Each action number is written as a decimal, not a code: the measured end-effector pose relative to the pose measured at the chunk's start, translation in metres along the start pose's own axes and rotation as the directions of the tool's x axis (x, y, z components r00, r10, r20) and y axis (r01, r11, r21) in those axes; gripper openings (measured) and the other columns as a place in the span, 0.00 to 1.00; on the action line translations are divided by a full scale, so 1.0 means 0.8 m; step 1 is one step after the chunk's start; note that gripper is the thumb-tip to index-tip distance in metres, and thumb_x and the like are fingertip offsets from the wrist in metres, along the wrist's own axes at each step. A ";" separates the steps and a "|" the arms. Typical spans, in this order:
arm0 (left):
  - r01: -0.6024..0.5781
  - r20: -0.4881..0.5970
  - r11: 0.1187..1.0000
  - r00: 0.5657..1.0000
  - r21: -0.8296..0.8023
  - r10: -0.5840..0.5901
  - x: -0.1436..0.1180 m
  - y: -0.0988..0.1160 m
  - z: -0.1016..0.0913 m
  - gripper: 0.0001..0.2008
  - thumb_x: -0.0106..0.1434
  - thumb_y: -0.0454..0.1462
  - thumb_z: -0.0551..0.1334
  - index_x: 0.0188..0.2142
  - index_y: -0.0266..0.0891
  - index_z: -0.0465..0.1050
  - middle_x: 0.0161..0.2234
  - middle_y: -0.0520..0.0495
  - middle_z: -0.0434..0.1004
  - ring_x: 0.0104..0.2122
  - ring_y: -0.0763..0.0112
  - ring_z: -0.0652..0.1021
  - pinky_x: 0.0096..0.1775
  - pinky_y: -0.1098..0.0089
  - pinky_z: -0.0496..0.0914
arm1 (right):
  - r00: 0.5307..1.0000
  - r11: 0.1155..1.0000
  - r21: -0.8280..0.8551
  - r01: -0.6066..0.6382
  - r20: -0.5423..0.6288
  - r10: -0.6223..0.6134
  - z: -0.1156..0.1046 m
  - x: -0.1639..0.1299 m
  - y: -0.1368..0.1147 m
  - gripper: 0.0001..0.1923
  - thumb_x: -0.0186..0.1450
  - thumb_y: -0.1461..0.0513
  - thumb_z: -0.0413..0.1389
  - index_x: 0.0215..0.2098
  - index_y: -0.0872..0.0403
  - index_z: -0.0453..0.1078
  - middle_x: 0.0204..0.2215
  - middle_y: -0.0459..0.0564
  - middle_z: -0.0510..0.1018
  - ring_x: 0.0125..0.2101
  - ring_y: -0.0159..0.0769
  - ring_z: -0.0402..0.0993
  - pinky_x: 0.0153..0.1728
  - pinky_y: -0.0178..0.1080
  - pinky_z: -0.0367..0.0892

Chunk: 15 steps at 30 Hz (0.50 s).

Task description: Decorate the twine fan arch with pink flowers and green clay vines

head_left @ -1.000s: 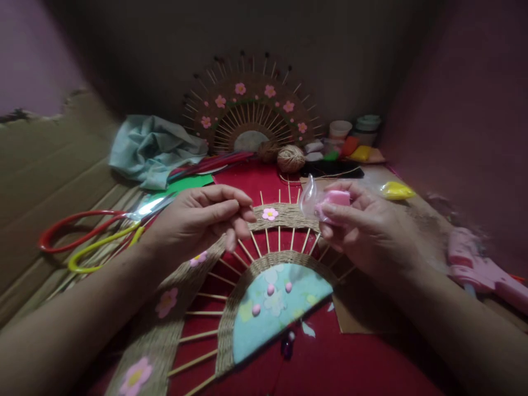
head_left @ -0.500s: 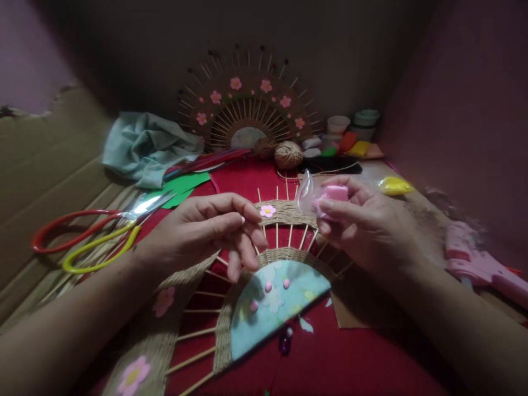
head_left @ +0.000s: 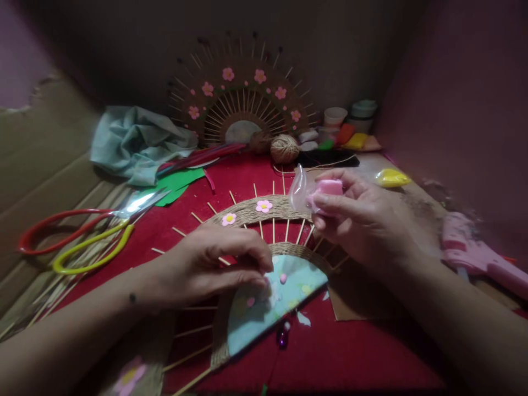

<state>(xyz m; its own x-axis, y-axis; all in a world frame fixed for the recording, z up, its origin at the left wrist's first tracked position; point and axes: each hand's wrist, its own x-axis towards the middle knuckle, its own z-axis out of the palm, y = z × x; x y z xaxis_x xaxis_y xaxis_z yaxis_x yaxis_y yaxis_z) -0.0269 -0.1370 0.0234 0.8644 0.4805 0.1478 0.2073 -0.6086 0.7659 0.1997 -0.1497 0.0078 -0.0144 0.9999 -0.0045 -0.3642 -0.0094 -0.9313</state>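
Small, smooth pink clay balls [head_left: 283,279] lie on the floral fabric half-disc [head_left: 243,333] of a twine-and-stick fan [head_left: 280,204], mid-surface [head_left: 350,357]. The left hand [head_left: 223,261], its grip nearly pinched, reaches over it; any ball held is hidden. Handling balls seems in hand, calling for gentle fingertips. The right hand [head_left: 365,217] clasps soft pink clay [head_left: 330,188] in glossy clear plastic [head_left: 299,190].

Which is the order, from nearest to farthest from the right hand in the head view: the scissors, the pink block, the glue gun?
Ordered from the right hand:
1. Pink block: nearest, held between thumb and fingers.
2. Glue gun: to the right, beyond the forearm.
3. Scissors: farthest, across on the left side, past the other arm.
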 end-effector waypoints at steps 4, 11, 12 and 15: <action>-0.106 0.101 0.976 0.991 0.191 0.088 -0.002 0.000 0.009 0.07 0.63 0.32 0.62 0.41 0.38 0.75 0.38 0.45 0.75 0.37 0.72 0.76 0.39 0.73 0.70 | 1.000 1.000 -0.010 -0.002 0.010 0.002 0.000 0.000 0.001 0.18 0.50 0.64 0.65 0.34 0.50 0.61 0.20 0.38 0.68 0.17 0.24 0.63 0.15 0.29 0.58; -0.178 0.230 0.858 0.971 0.483 0.072 0.002 0.005 0.017 0.09 0.66 0.31 0.56 0.42 0.40 0.74 0.36 0.45 0.73 0.35 0.68 0.71 0.37 0.68 0.65 | 1.000 0.999 -0.045 -0.018 0.008 0.018 0.001 -0.001 -0.001 0.20 0.49 0.62 0.66 0.34 0.50 0.61 0.20 0.37 0.67 0.16 0.24 0.63 0.15 0.29 0.56; -0.182 0.237 0.854 0.969 0.487 0.071 0.003 0.005 0.017 0.10 0.66 0.30 0.55 0.42 0.40 0.74 0.36 0.44 0.73 0.35 0.68 0.70 0.37 0.68 0.65 | 1.000 0.999 -0.050 -0.018 0.008 0.019 0.001 -0.001 -0.001 0.20 0.49 0.62 0.66 0.35 0.50 0.61 0.20 0.37 0.67 0.16 0.24 0.63 0.15 0.29 0.56; -0.155 0.232 0.875 0.971 0.459 0.050 0.004 0.007 0.016 0.11 0.67 0.31 0.54 0.41 0.40 0.74 0.36 0.44 0.73 0.36 0.67 0.71 0.38 0.68 0.66 | 1.000 0.998 -0.053 -0.018 0.002 0.018 0.001 -0.002 -0.001 0.19 0.50 0.62 0.65 0.34 0.49 0.61 0.20 0.38 0.67 0.16 0.25 0.63 0.15 0.30 0.57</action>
<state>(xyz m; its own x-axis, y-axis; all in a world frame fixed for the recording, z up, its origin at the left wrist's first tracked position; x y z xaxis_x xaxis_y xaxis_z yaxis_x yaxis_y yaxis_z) -0.0173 -0.1468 0.0197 0.9563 0.2899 0.0373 0.2577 -0.8965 0.3605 0.1992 -0.1510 0.0090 -0.0230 0.9995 -0.0205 -0.3138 -0.0267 -0.9491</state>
